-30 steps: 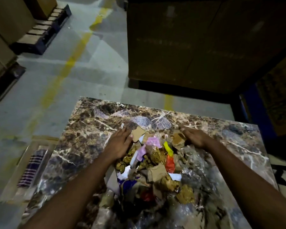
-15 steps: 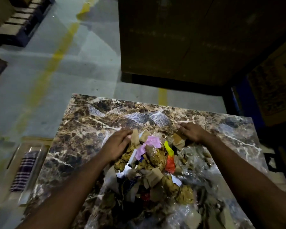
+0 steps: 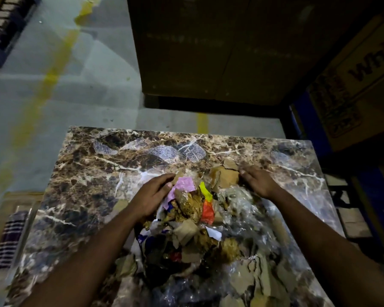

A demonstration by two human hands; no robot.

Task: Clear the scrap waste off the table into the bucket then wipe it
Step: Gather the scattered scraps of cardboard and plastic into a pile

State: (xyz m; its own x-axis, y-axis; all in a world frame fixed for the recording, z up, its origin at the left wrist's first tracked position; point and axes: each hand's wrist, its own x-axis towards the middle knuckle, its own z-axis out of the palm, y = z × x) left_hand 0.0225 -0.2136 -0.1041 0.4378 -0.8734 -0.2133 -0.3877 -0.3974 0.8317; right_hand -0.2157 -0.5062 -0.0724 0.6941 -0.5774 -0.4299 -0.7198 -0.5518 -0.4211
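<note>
A heap of scrap waste (image 3: 193,220) lies on the brown marble table (image 3: 87,173): cardboard bits, pink, yellow and orange paper, crumpled clear plastic. My left hand (image 3: 152,196) presses flat against the heap's left side, fingers together and curved over a pink scrap. My right hand (image 3: 258,181) rests flat on the heap's far right side, touching a torn cardboard piece (image 3: 224,177). Neither hand has closed around anything. No bucket is in view.
A striped cloth (image 3: 8,240) lies on a low surface left of the table. Large cardboard boxes (image 3: 220,52) stand beyond the far edge, and another box (image 3: 359,85) at the right. Grey floor with a yellow line (image 3: 47,80) lies to the left.
Both hands have slid toward me, dragging the far scraps in and packing the heap tighter. The view has tilted slightly.
</note>
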